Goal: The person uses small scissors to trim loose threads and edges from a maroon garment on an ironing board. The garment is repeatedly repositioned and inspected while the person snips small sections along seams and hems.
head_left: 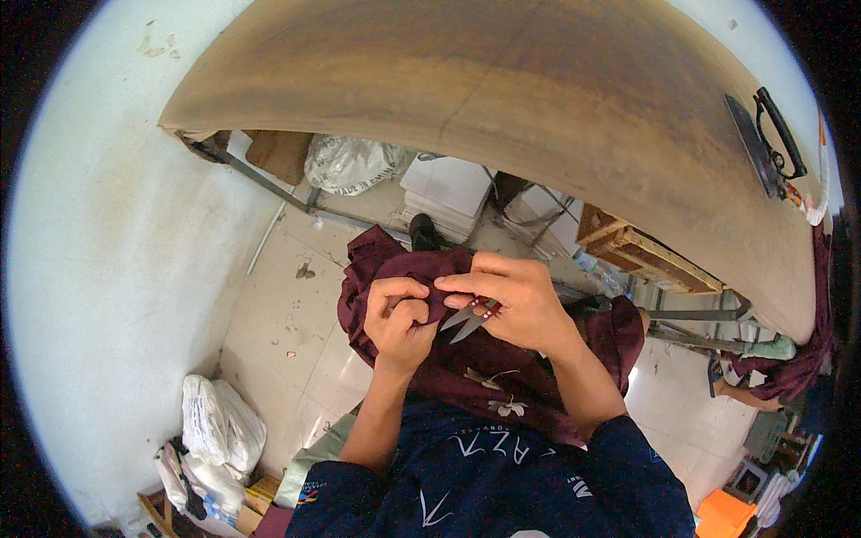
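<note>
A maroon cloth [404,264] lies gathered over my lap. My left hand [399,323] pinches a fold of it between thumb and fingers. Close on its right, my right hand [511,300] has small scissors [468,323] with red handles tucked in its palm, the blades sticking out toward the lower left. The thumb and forefinger of that hand reach to the cloth beside my left fingertips. Whether they grip a thread there is too small to tell. Pale scraps [508,408] rest on the cloth nearer my body.
Ahead stands a large table with a brown cover [502,72], an iron [762,143] on its right end. Beneath it are a plastic bag [354,163], stacked white sheets [444,193] and a wooden drawer [646,251]. White bags [220,421] lie at the left wall; another person's foot [749,394] shows at right.
</note>
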The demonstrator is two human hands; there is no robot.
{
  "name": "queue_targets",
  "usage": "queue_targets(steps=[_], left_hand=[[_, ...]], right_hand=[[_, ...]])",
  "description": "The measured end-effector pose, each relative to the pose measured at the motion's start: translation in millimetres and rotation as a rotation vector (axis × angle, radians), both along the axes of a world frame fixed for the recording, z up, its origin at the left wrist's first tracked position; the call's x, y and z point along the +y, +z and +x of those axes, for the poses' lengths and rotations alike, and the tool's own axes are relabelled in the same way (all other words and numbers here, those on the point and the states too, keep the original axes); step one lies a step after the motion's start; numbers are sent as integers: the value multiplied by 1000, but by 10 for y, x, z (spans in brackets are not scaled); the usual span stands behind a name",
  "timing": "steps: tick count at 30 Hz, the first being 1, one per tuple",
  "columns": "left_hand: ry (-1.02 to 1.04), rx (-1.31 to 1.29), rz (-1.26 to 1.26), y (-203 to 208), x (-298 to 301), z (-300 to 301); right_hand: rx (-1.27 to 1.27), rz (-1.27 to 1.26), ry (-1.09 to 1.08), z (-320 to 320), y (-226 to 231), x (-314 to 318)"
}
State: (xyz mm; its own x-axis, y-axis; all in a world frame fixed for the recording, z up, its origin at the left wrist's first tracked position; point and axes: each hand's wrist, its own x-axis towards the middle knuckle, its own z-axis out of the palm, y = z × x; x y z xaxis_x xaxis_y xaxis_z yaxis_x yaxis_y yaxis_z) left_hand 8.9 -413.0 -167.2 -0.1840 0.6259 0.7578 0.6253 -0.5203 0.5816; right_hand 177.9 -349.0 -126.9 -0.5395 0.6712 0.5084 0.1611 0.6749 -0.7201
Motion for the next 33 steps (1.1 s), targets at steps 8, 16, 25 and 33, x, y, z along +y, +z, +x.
queue_targets(steps=[8,16,25,33], left_hand=[[-43,13,-52,-40,-25,-34],[-85,36,-28,-65,15,-11],[-145,83,-37,-35,3,-21],[-146,104,-30,-73,-19,-62]], right_hand=[[-7,-131,-14,-34,-45,-40],[116,-339,-217,17,-61,104],[335,-744,-216,-40,-201,214],[223,-605,-417,84,-243,320]])
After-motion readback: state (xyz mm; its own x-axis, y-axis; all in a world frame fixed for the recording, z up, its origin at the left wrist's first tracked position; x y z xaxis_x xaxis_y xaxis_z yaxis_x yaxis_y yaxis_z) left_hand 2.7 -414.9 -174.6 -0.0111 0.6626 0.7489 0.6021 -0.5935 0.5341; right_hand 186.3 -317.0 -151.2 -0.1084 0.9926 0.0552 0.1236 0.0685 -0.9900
